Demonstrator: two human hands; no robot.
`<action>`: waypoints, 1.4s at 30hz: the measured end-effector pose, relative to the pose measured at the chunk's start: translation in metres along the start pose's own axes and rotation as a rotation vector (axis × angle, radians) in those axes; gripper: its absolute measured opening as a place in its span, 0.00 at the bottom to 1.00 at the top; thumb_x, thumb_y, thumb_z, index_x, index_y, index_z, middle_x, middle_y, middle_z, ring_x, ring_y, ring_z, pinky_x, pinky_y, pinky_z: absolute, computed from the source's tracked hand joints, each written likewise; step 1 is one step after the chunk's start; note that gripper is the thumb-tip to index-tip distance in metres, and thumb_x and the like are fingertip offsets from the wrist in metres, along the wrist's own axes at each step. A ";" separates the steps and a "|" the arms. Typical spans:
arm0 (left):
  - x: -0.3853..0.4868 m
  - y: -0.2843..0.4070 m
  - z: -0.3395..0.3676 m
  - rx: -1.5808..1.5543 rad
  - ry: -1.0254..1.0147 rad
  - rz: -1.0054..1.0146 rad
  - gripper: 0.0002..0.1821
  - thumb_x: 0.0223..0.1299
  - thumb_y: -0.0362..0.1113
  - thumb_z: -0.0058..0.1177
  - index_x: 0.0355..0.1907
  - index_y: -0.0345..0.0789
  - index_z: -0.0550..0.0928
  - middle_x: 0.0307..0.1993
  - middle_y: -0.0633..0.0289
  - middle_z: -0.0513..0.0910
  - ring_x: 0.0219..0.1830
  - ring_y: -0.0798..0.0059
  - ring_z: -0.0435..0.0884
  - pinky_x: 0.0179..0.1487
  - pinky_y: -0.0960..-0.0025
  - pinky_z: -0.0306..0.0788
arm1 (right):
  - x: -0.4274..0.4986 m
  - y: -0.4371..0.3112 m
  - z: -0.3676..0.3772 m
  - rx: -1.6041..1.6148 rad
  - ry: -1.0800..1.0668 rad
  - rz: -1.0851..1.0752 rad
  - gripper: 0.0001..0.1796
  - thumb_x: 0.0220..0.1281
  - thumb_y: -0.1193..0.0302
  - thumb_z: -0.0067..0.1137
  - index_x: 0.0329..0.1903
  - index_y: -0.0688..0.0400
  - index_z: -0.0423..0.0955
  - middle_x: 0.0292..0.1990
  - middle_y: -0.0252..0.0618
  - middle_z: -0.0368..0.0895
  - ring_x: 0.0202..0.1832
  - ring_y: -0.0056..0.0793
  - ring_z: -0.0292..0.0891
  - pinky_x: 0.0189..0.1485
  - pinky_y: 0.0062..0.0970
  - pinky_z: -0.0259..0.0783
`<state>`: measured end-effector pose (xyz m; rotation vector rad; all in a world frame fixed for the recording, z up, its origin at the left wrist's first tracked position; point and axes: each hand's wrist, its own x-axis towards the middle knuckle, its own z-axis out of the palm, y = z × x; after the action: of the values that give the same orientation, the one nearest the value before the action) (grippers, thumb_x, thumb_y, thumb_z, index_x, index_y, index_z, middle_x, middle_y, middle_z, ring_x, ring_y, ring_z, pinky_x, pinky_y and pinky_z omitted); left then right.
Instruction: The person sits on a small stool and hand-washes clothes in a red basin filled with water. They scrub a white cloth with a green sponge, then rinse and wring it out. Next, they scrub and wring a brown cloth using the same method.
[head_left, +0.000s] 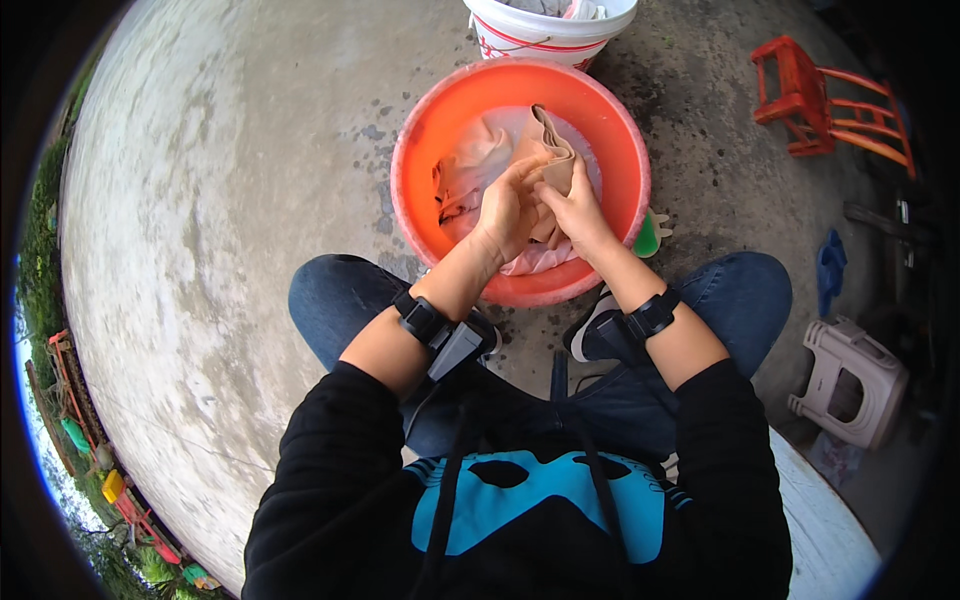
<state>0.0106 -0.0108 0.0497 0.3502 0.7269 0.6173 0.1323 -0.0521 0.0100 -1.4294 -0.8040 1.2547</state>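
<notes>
Both of my hands are over an orange plastic basin (427, 127) on the concrete floor. My left hand (510, 206) and my right hand (579, 206) grip a folded tan cloth (553, 146) between them, its layered edge pointing up and away from me. Below it, cloudy water holds more wet fabric: a pale peach piece (480, 150) with dark marks at its left side, and a pinkish piece (538, 259) near the basin's near wall. My fingers partly hide the lower part of the tan cloth.
A white bucket (555, 34) with red markings and cloth inside stands just beyond the basin. A green-and-cream object (649, 234) lies at the basin's right. Further right are a red wooden chair (795, 97), a blue slipper-like item (830, 266) and a grey plastic stool (847, 382).
</notes>
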 end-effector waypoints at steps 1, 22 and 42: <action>-0.001 0.001 0.001 -0.019 -0.018 -0.011 0.21 0.71 0.40 0.33 0.57 0.34 0.75 0.50 0.59 0.77 0.49 0.69 0.76 0.58 0.66 0.70 | -0.001 -0.004 -0.004 -0.024 -0.031 0.002 0.37 0.58 0.79 0.56 0.69 0.58 0.51 0.55 0.45 0.72 0.53 0.34 0.74 0.55 0.29 0.72; 0.033 0.008 -0.035 0.315 0.266 0.373 0.15 0.67 0.40 0.55 0.43 0.29 0.78 0.39 0.62 0.80 0.39 0.78 0.77 0.43 0.72 0.74 | 0.005 -0.050 -0.020 -0.268 0.107 -0.160 0.16 0.65 0.65 0.58 0.51 0.57 0.70 0.48 0.48 0.80 0.50 0.35 0.78 0.50 0.33 0.73; 0.040 -0.023 -0.048 0.147 0.339 0.277 0.24 0.70 0.52 0.46 0.49 0.29 0.75 0.42 0.54 0.80 0.42 0.67 0.81 0.44 0.63 0.77 | 0.016 -0.014 -0.005 -0.225 0.056 -0.200 0.28 0.55 0.66 0.70 0.51 0.70 0.68 0.45 0.44 0.80 0.47 0.36 0.78 0.54 0.30 0.72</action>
<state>0.0093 0.0008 -0.0156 0.4939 1.0627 0.9010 0.1428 -0.0349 0.0181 -1.5138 -1.0484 0.9920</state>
